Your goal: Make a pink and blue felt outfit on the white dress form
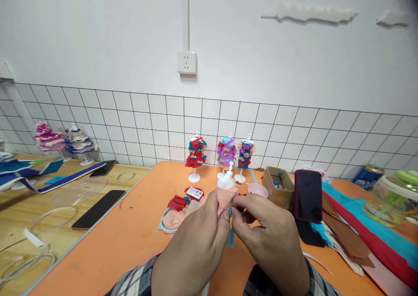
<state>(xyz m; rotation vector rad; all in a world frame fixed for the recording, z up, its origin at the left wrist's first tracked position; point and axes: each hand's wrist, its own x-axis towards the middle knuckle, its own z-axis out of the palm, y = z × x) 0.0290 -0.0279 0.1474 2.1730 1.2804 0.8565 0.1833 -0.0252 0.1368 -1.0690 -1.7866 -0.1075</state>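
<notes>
Orange tabletop (124,230); pale wood one (141,169) at L. White wall (98,34) behind w/ socket (187,63); white tiles (163,126) w/ dark grid lines below. Mini white mannequin (226,182) in peach cloth (225,195) is near ctr, betw. the hands: L hand (192,239) grips it, R hand (267,230) pinches by a blue bit (230,209), exact hold partly hidden. 3 dressed mannequins (226,151) stand far ctr. Red/white tag (195,193) by red scraps (177,202): print too small. Blue can (368,177), far R: lettering blurred, can't ID brand.
</notes>
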